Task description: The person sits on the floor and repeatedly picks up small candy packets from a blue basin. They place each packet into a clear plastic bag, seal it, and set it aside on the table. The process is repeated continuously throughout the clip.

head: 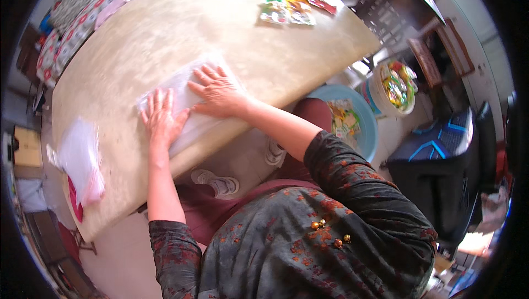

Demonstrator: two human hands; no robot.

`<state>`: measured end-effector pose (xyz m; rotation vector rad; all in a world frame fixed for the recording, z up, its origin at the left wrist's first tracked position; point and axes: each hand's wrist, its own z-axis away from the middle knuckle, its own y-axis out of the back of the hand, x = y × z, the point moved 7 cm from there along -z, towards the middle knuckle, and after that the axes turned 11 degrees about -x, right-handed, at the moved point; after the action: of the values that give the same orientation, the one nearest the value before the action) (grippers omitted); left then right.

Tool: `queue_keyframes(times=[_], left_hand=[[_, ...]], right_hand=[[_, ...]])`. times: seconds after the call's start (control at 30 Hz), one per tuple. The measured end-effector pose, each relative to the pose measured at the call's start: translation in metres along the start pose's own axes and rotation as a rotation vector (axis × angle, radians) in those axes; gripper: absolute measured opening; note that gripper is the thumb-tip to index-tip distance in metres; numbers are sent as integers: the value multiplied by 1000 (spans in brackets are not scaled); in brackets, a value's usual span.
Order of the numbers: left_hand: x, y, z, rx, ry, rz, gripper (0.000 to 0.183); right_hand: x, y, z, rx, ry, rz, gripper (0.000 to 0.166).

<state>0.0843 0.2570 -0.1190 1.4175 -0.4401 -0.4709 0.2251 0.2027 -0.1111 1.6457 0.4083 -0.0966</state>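
Observation:
A clear plastic bag or sheet (182,76) lies flat on the pale tabletop (136,42), near the edge closest to me. My left hand (160,115) presses on its left part, fingers apart. Over its right part my right hand (218,92) rests palm down with fingers spread. The two thumbs nearly meet in the middle. Neither hand grips anything. Further left on the table is a loose stack of thin plastic bags (80,160), whitish with a pink end.
Several colourful snack packets (285,7) lie at the table's far right. Beside my knee, a blue basin (368,129) holds printed packets. Behind it stands a bucket (368,96) full of wrapped packets. A black and blue seat (438,146) is at my right.

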Motion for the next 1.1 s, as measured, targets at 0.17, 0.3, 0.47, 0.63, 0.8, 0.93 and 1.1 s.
queue_keyframes(times=[0.17,0.3,0.47,0.63,0.8,0.93,1.1], left_hand=[[-9,-16,-6,-14,-25,-142,71],[-22,-23,-8,-31,-9,-151,71],[-26,-26,-21,-3,-133,-129,70],[-29,-26,-20,-16,-153,-105,71],[-19,-18,-18,-49,-216,-82,72],[-11,-13,-21,-125,-209,-82,72],[-30,10,-33,-26,-203,-97,71]], right_hand=[[41,25,65,-144,116,-1,49],[171,107,197,406,-195,-24,34],[306,50,442,294,-1056,-69,33],[266,-108,517,-337,-1315,-316,55],[221,-205,529,-313,-1518,-524,56],[237,-218,533,-50,-1530,-694,40],[257,-138,510,516,-1403,-1293,26]])
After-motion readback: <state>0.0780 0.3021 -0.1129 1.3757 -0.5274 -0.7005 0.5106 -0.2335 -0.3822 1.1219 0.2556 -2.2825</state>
